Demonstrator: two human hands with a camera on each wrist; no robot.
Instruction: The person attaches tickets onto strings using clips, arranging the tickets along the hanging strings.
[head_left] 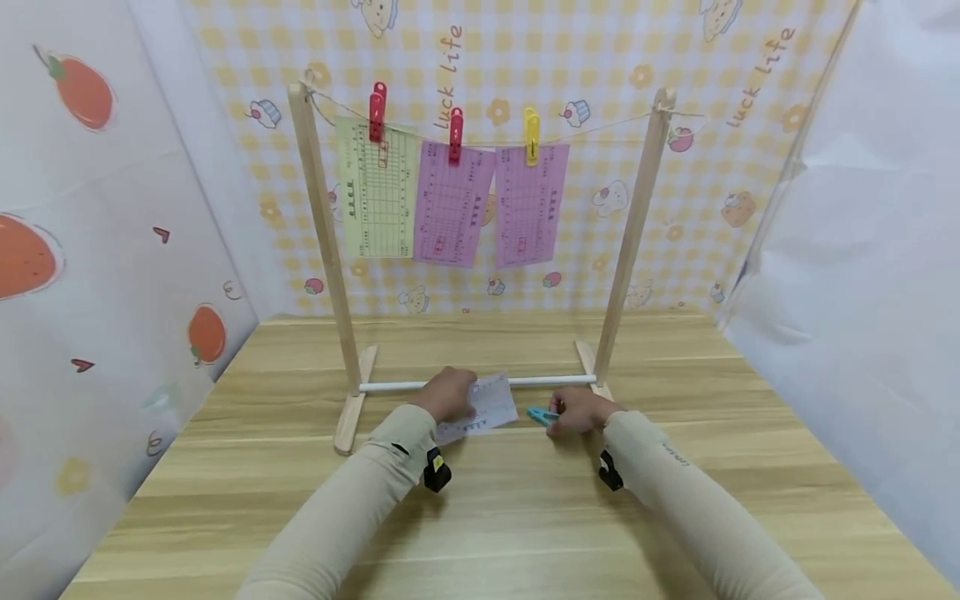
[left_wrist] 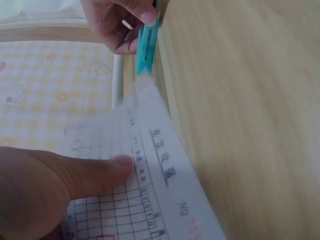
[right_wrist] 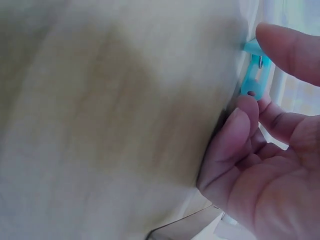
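My left hand [head_left: 450, 393] grips a white printed receipt slip [head_left: 493, 403], low over the table in front of the rack. In the left wrist view the thumb lies across the slip's printed grid [left_wrist: 112, 200]. To its right, my right hand [head_left: 581, 410] pinches a teal clothespin [head_left: 538, 415] between thumb and fingers. The right wrist view has the clothespin [right_wrist: 256, 75] close over the tabletop, with the remaining fingers curled beneath. From the left wrist, the clothespin's tip [left_wrist: 144, 67] overlaps the slip's far corner.
Behind the hands stands a wooden rack [head_left: 324, 225] with a white crossbar [head_left: 551, 381] low down. Its string holds a yellow slip [head_left: 375, 200] and two purple slips [head_left: 453, 204], pinned by red clothespins [head_left: 455, 137] and a yellow clothespin [head_left: 532, 137]. Patterned cloth [head_left: 600, 50] hangs behind.
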